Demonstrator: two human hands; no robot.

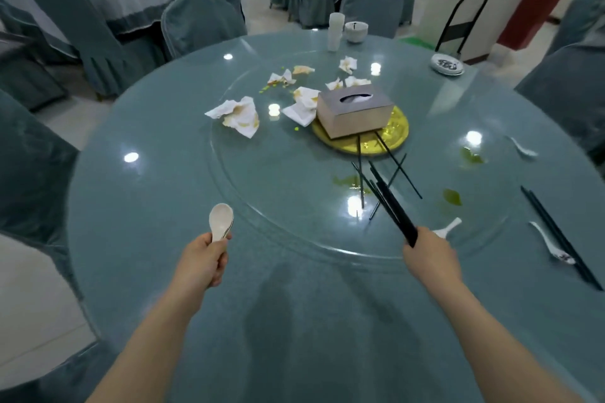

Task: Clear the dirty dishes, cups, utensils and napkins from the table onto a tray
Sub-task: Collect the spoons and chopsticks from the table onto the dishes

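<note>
At lower left, stacked white soup spoons (221, 221) are gripped by the left hand (203, 261). At lower right, a bundle of black chopsticks (391, 206) is held in the right hand's (429, 258) closed fist. Just beyond it lie a loose spoon (448, 228) and scattered chopsticks (386, 170); these are probably best gathered next, tips aligned. Soiled napkins (238, 115) are strewn mid-frame beside a tissue box (355, 109). No tray is seen.
</note>
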